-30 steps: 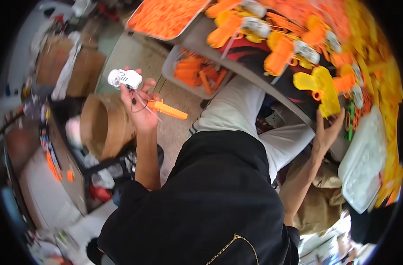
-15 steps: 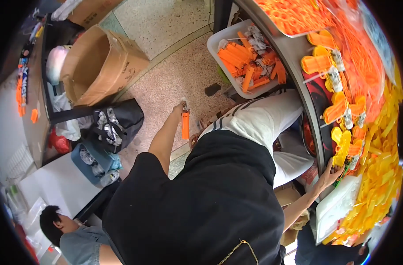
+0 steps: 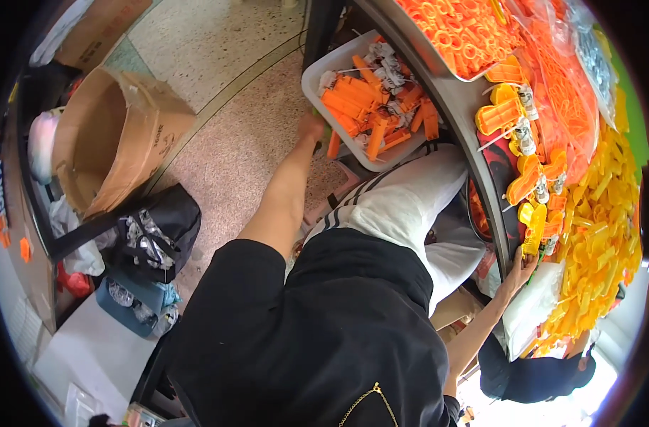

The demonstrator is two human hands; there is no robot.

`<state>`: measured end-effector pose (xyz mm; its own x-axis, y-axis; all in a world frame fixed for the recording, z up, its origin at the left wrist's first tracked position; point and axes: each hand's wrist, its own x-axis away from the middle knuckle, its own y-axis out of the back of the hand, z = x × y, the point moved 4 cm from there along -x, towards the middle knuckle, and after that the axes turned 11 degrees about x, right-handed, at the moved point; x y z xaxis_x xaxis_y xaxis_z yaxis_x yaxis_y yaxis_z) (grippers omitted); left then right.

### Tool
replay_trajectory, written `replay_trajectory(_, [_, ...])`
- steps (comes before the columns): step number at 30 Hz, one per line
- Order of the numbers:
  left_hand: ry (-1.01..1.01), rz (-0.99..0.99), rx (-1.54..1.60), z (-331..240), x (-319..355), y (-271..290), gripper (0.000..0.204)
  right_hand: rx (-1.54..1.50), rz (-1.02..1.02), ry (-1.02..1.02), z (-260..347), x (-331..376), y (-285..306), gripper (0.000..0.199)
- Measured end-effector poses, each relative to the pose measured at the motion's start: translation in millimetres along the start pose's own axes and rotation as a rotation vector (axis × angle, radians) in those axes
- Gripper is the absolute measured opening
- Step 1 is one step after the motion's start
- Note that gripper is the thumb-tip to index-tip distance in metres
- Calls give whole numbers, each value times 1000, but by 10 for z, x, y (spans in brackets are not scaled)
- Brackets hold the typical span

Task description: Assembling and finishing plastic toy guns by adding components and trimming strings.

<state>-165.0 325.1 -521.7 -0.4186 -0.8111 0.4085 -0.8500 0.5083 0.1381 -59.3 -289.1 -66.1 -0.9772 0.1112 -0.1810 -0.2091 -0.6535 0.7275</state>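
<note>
My left hand [image 3: 311, 129] is beside the left wall of a pale plastic bin [image 3: 311, 85]. Its fingers are partly hidden, and they appear closed on a slim orange plastic casing [image 3: 333, 144] that shows just outside the rim. At the table's edge on the right, my right hand [image 3: 521, 267] closes its fingertips on the near end of a yellow plastic casing [image 3: 533, 229]. Next to that casing lie orange casings [image 3: 554, 222] with small silvery parts. Several orange casings [image 3: 349, 99] and white wire bundles fill the bin.
Along the table lie a tray of orange rings [image 3: 459, 32], bagged orange parts [image 3: 570, 107] and a heap of yellow pieces [image 3: 602, 228]. On the left are an open cardboard box [image 3: 146, 135], a black bag [image 3: 175, 228] and a blue-grey bin [image 3: 125, 306]. Another person [image 3: 538, 366] is at lower right.
My left hand has moved up and right to the pale bin, carrying the orange casing. My right hand stays at the yellow casing. The whole view has shifted, and the person at lower left has mostly left it.
</note>
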Motion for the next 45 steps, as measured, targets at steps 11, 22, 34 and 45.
replay_trajectory(11, [-196, 71, -531, 756, 1672, 1778, 28, -17, -142, -48, 125, 178, -63, 77])
replay_trajectory(22, [-282, -167, -308, -503, 2214, 1457, 26, -186, 54, -126, 240, 180, 122, 72])
replay_trajectory(34, [-939, 217, -320, -2810, 2041, -298, 32, -87, 41, 19, 145, 126, 184, 81])
replay_trajectory(45, [-882, 405, -918, -2477, -269, -660, 51, -438, -26, -56, 36, 186, 86, 53])
